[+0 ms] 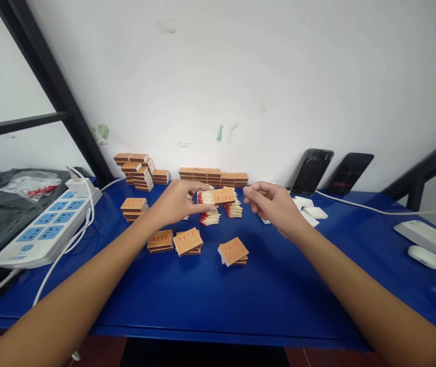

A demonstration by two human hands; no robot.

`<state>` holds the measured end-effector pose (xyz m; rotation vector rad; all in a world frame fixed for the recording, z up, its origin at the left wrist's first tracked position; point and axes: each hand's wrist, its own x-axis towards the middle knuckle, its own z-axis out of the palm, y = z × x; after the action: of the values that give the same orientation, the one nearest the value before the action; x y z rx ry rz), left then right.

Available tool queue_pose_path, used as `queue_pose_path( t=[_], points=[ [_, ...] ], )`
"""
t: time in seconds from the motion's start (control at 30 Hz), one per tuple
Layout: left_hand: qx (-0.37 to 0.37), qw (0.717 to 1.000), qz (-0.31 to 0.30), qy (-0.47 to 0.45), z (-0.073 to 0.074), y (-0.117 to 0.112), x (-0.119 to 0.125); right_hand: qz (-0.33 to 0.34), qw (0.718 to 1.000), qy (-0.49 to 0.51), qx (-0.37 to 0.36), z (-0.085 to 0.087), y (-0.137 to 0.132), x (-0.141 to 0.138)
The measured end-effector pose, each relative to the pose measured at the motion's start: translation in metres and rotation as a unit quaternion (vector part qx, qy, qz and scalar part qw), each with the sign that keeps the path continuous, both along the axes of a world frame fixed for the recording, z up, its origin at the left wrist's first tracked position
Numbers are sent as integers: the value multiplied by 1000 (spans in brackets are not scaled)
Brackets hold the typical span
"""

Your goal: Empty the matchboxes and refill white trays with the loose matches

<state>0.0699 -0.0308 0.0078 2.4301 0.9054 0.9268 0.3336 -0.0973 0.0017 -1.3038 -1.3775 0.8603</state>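
Between the thumb and fingers of my left hand (pixel 180 203) is a matchbox (pixel 224 195), its tray slid partly out to the left and filled with red-tipped matches. My right hand (pixel 269 204) is a short way to the right of the box, apart from it. Its fingers are curled in towards the thumb, and whatever they may hold is hidden. Piles of loose matches (pixel 210 217) lie on the table under and behind the held box. Closer to me are small stacks of matchboxes, one at the left (pixel 160 240), one in the middle (pixel 188 241) and one at the right (pixel 234 251).
Matchboxes stand in a tall stack (pixel 139 171) at the back left and a row (pixel 212 176) along the wall. White pieces (pixel 313 211) lie right of my right hand. Two phones (pixel 311 171) lean on the wall. A power strip (pixel 50 224) with cables occupies the left side.
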Motion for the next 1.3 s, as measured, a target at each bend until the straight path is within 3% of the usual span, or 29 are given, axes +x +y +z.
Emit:
queue_pose_path(
  t=[0.23, 0.43, 0.67, 0.9, 1.3],
  points=[
    [18, 1000, -7, 20, 1, -1, 1, 49, 999, -2, -16, -9, -2, -17],
    [22, 999, 30, 23, 3, 6, -5, 88, 995, 14, -48, -6, 18, 5],
    [43, 994, 57, 77, -2, 18, -13, -66, 994, -57, -58, -7, 71, 26],
    [95, 990, 46, 95, -4, 21, -13, -110, 984, -127, -66, -10, 123, 14],
    [87, 990, 49, 99, -8, 21, -13, -123, 971, -200, -33, -20, 124, 14]
  ],
)
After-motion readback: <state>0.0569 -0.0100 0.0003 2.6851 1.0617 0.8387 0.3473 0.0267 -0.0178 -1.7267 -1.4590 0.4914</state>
